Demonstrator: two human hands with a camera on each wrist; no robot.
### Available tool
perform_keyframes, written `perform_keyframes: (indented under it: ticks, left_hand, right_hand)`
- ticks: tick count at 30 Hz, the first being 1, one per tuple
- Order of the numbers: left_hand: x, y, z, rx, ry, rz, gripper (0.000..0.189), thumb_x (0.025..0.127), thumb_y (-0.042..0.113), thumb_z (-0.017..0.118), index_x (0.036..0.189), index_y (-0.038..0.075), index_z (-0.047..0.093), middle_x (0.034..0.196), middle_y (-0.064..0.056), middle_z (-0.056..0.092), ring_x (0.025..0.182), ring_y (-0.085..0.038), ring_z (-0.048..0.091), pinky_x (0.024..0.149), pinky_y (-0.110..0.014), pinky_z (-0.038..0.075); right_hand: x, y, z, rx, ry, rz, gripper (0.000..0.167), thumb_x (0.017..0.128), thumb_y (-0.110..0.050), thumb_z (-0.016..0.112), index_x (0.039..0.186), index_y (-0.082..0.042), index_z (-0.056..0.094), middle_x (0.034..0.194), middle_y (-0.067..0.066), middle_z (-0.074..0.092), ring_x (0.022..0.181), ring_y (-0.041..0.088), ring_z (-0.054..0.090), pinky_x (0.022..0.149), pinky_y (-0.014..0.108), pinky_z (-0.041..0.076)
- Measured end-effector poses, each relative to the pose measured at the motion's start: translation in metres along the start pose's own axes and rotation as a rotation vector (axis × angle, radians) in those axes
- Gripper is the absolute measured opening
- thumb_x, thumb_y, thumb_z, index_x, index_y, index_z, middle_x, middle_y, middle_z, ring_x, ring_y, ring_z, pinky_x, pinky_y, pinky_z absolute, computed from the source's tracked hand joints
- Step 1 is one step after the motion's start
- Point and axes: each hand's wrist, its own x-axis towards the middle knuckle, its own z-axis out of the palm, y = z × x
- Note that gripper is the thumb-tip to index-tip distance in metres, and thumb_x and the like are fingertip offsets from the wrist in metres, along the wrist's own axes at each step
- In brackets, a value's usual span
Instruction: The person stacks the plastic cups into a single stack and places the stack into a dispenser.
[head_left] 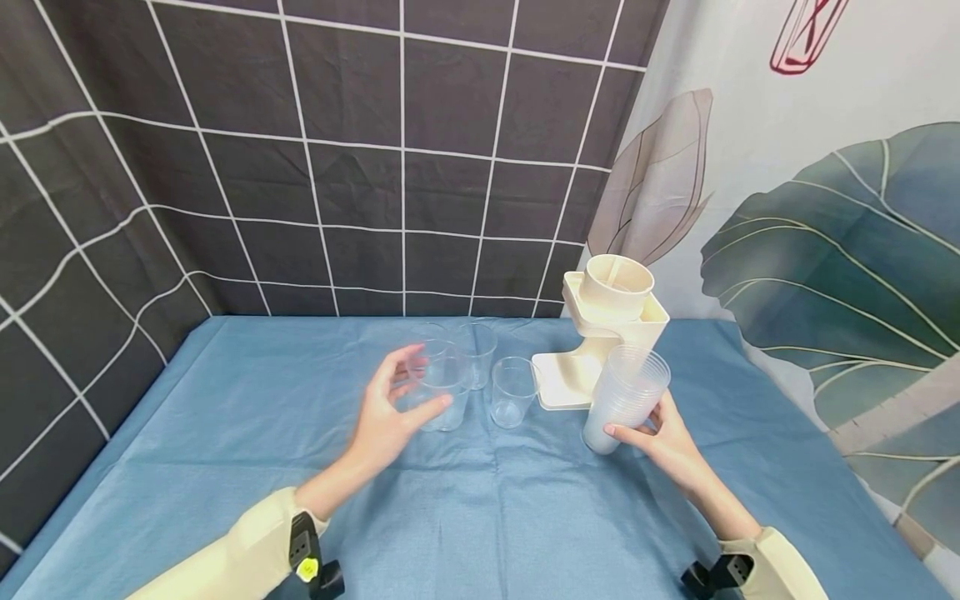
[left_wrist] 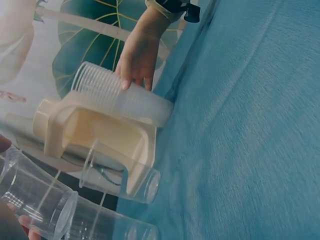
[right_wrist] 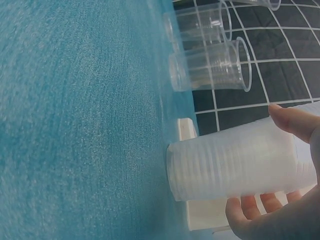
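Observation:
My left hand holds a clear plastic cup between thumb and fingers, its base off the cloth in the left wrist view. Another clear cup stands upright just to the right, and one more is behind. Over on the right, my right hand grips a tall stack of nested translucent plastic cups from the side. The stack leans slightly, its lower end at the cloth. Overlapping clear walls make the cups near my left hand hard to separate.
A cream-coloured stand with a round tube on top is right behind the cup stack. Blue cloth covers the table. A dark gridded curtain hangs behind, with a leaf-patterned one at the right.

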Motion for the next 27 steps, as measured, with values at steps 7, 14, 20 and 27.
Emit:
perform_keyframes:
  ticks: [7,14,20,27]
  left_hand:
    - [0.000,0.005,0.007,-0.016,-0.009,0.019,0.066,0.072,0.000,0.078,0.132,0.007,0.052,0.121,-0.013,0.060,0.106,-0.014,0.053,0.100,-0.035,0.048]
    - [0.000,0.009,0.011,-0.012,-0.020,0.032,0.065,0.072,0.003,0.078,0.132,0.009,0.053,0.121,-0.012,0.061,0.108,-0.018,0.054,0.100,-0.040,0.048]
    - [0.000,0.011,0.014,-0.012,-0.027,0.031,0.064,0.073,0.003,0.078,0.132,0.008,0.052,0.122,-0.012,0.061,0.109,-0.022,0.055,0.100,-0.043,0.047]
    - [0.001,0.017,0.020,-0.036,-0.043,0.039,0.065,0.073,0.002,0.078,0.132,0.004,0.051,0.121,-0.015,0.060,0.111,-0.028,0.054,0.101,-0.042,0.047]
  right_hand:
    - [0.000,0.000,0.000,-0.010,-0.002,0.001,0.089,0.084,-0.013,0.073,0.149,-0.009,0.012,0.144,0.015,0.037,0.127,0.021,0.041,0.085,0.007,0.043]
    - [0.000,0.000,0.000,-0.012,-0.005,-0.007,0.090,0.084,-0.013,0.073,0.149,-0.008,0.011,0.144,0.016,0.037,0.130,0.032,0.039,0.084,0.007,0.044]
    - [0.000,0.000,0.000,-0.005,-0.007,-0.005,0.090,0.085,-0.013,0.072,0.149,-0.009,0.011,0.144,0.017,0.036,0.131,0.033,0.039,0.084,0.005,0.042]
    - [0.000,0.000,0.000,-0.013,-0.003,-0.010,0.090,0.085,-0.014,0.073,0.150,-0.009,0.010,0.144,0.017,0.036,0.131,0.032,0.039,0.084,0.005,0.042]
